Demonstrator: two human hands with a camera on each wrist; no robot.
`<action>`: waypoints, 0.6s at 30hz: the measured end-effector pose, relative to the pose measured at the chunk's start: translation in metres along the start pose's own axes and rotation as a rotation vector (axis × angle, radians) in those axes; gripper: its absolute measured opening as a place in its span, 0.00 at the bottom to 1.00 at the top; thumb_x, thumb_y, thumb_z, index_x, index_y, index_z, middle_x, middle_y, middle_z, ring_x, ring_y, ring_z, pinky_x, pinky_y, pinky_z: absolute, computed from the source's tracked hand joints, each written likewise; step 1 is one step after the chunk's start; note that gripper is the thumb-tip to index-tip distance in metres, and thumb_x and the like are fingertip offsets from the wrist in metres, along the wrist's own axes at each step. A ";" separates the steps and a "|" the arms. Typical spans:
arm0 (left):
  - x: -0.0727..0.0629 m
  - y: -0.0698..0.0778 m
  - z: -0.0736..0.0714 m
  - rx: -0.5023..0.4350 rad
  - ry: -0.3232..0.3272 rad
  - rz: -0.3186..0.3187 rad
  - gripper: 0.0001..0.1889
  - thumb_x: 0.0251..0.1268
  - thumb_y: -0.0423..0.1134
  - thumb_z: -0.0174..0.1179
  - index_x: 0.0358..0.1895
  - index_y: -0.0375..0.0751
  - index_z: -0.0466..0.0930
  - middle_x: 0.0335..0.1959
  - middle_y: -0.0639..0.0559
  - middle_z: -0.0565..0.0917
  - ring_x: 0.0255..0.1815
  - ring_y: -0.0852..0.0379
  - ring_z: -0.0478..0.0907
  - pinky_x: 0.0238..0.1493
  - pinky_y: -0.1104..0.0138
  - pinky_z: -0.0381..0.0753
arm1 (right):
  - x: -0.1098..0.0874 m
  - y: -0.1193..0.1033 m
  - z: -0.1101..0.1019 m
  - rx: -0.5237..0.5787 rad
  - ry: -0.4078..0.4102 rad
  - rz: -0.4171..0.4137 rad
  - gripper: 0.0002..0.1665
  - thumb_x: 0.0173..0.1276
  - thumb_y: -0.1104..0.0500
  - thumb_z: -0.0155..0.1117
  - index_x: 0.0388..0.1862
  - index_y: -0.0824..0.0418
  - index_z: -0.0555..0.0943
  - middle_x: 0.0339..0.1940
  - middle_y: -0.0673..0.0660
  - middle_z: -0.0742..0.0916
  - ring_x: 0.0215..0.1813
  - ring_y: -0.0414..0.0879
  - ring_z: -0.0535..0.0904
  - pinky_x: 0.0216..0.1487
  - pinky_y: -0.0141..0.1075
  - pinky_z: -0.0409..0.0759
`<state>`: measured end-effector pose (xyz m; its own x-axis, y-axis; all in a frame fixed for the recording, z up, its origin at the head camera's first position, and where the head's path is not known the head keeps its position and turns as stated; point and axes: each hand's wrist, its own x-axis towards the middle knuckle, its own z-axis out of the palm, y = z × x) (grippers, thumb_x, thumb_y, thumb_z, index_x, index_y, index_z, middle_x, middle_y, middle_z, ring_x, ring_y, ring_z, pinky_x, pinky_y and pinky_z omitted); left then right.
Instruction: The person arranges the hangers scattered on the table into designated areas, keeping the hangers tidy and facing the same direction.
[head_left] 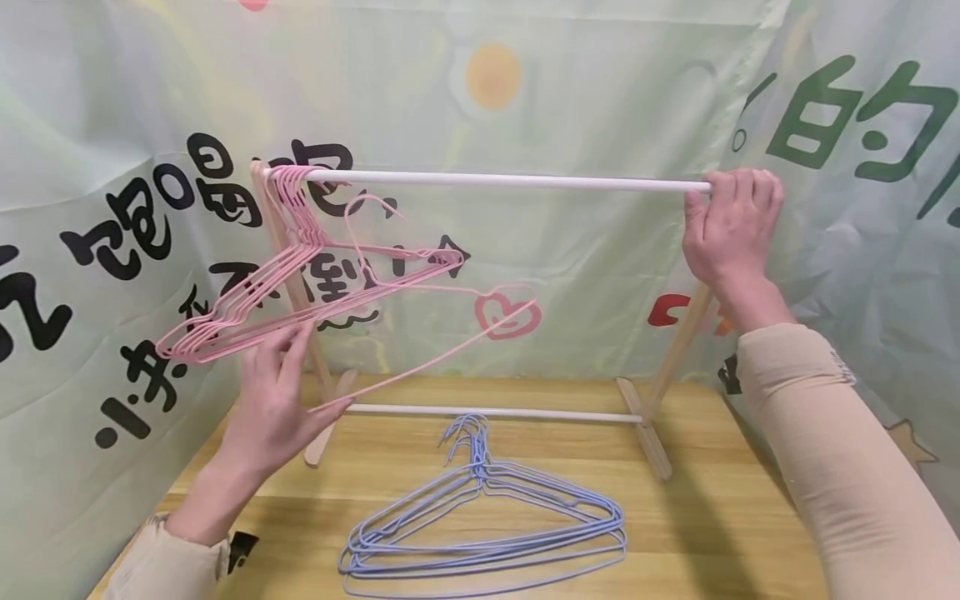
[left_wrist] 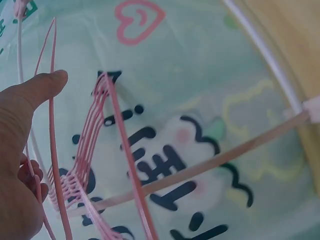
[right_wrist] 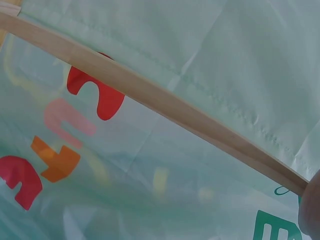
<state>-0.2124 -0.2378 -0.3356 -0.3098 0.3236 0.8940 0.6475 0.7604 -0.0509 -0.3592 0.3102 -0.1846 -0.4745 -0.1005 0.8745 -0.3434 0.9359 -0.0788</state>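
My left hand point(head_left: 272, 408) holds one pink wire hanger point(head_left: 450, 351) by its lower bar, thumb across the wire in the left wrist view. This hanger tilts up to the right, its hook just below the white rod point(head_left: 510, 180). Several more pink hangers point(head_left: 309, 237) hang bunched at the rod's left end, right behind the left hand. At the rod's other end my right hand point(head_left: 733, 221) grips the rod's tip, fingers curled over the top. Only a bit of that hand point(right_wrist: 311, 210) enters the right wrist view.
A pile of blue hangers point(head_left: 478, 468) lies on the wooden table point(head_left: 570, 487) in front of the rack. The rack has wooden legs point(head_left: 681, 343) and a lower white bar point(head_left: 555, 413). Printed cloth point(head_left: 600, 92) surrounds the back and sides.
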 end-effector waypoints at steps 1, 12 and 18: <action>0.004 -0.002 -0.002 0.008 0.006 0.000 0.50 0.66 0.65 0.60 0.75 0.22 0.63 0.61 0.21 0.70 0.54 0.26 0.68 0.51 0.39 0.62 | 0.001 -0.001 -0.001 -0.002 0.002 0.000 0.35 0.83 0.40 0.35 0.57 0.72 0.69 0.49 0.71 0.70 0.61 0.68 0.58 0.74 0.58 0.47; 0.029 -0.027 -0.026 0.120 0.014 0.001 0.59 0.36 0.47 0.80 0.76 0.24 0.62 0.63 0.20 0.68 0.55 0.23 0.65 0.53 0.37 0.61 | 0.001 -0.002 -0.002 -0.002 0.016 -0.007 0.34 0.83 0.40 0.35 0.55 0.72 0.69 0.48 0.71 0.70 0.59 0.68 0.58 0.72 0.59 0.49; 0.034 -0.037 -0.033 0.179 0.003 -0.011 0.62 0.32 0.44 0.84 0.77 0.26 0.61 0.63 0.20 0.68 0.51 0.23 0.65 0.51 0.38 0.62 | -0.002 -0.002 0.000 0.004 0.015 -0.005 0.34 0.83 0.40 0.36 0.55 0.72 0.69 0.47 0.71 0.70 0.59 0.68 0.58 0.73 0.59 0.49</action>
<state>-0.2238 -0.2731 -0.2882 -0.3140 0.3128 0.8964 0.5093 0.8523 -0.1190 -0.3577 0.3086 -0.1866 -0.4602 -0.1003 0.8821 -0.3489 0.9341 -0.0759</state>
